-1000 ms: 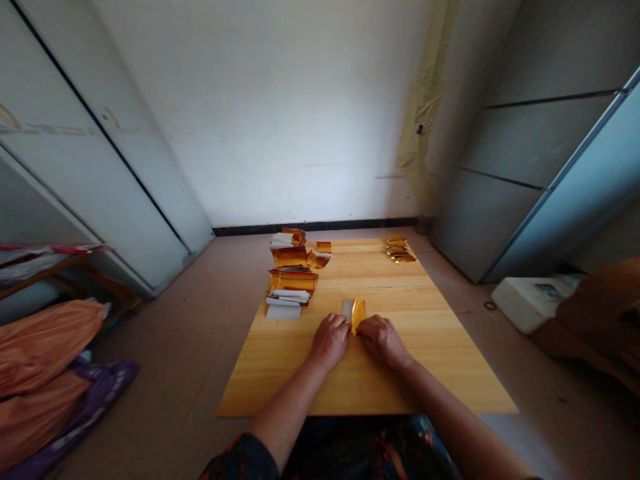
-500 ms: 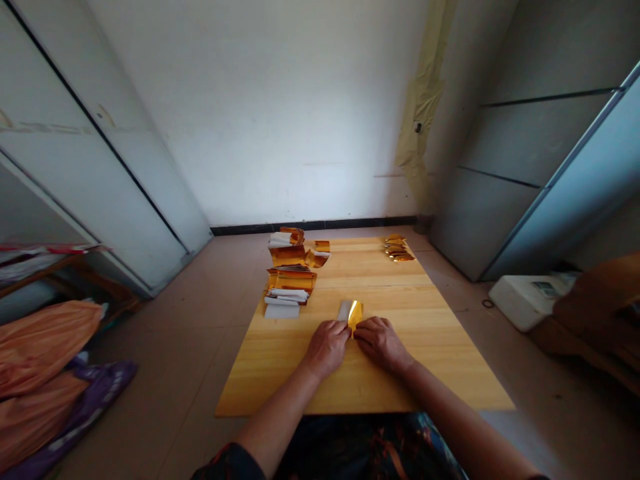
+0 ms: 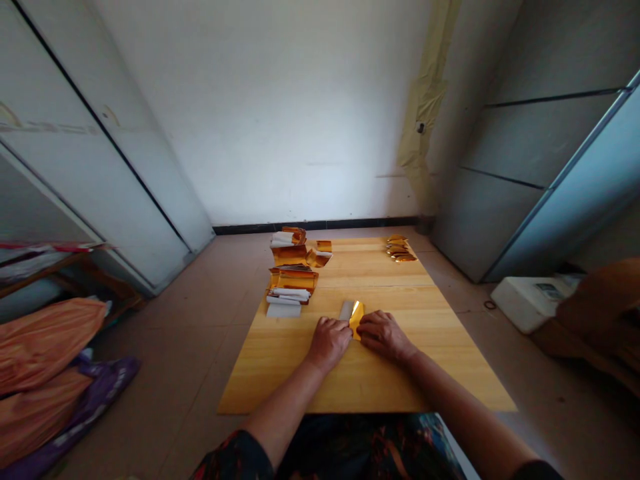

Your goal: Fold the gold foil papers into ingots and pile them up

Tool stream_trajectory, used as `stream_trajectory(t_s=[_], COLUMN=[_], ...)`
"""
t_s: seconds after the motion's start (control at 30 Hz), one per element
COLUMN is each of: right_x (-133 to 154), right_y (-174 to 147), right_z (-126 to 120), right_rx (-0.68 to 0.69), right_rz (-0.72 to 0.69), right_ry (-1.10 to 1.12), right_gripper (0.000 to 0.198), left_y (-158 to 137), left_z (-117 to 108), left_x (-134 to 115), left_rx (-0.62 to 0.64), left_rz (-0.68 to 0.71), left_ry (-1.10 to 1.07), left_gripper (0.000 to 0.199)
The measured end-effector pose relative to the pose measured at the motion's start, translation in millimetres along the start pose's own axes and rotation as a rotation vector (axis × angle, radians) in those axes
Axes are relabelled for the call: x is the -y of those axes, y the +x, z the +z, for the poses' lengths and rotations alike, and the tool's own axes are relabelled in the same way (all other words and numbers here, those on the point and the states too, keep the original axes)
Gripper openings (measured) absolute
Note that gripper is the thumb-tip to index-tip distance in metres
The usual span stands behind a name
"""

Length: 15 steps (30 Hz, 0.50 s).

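A partly folded sheet of gold foil paper [image 3: 357, 315] lies on the wooden table in front of me, its grey-white side showing on the left. My left hand [image 3: 330, 341] has its fingers curled and closed on the paper's lower left edge. From the other side, my right hand [image 3: 386, 337] presses its bent fingers together on the paper's right edge. The fingertips cover the near part of the sheet, so the crease there is hidden.
Stacks of gold and white paper [image 3: 293, 279] stand along the table's [image 3: 400, 387] left side, with loose gold pieces [image 3: 320, 257] beside them. Several folded gold pieces [image 3: 399, 248] lie in a row at the far right corner. A white box [image 3: 517, 303] sits right of the table.
My right hand has shifted slightly up and outward along the paper, baring more of the gold at its near end. My left hand stays at the left edge.
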State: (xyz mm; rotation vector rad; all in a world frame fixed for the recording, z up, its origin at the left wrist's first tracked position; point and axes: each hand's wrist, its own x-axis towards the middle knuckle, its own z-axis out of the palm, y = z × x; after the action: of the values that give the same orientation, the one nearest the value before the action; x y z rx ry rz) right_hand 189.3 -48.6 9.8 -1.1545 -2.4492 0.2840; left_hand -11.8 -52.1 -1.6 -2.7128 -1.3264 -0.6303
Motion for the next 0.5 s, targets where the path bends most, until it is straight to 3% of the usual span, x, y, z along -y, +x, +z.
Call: stream_trajectory(t_s=[0.27,0.5], right_x=[-7.1,-4.6], right_y=[4.0,12.7], right_z=[6.3,10.3], right_rx=[-0.004,-0.066], right_rz=[0.004,0.026], right_ry=[0.016,-0.019], right_gripper=[0.013,0.013], left_y=[1.6,2.3], left_z=[-11.3,-12.8], left_x=[4.7,4.5], left_rx=[0.045,0.042], left_rz=[0.017,-0.045], left_ry=[-0.096,-0.139], left_gripper=[0.004,0.006])
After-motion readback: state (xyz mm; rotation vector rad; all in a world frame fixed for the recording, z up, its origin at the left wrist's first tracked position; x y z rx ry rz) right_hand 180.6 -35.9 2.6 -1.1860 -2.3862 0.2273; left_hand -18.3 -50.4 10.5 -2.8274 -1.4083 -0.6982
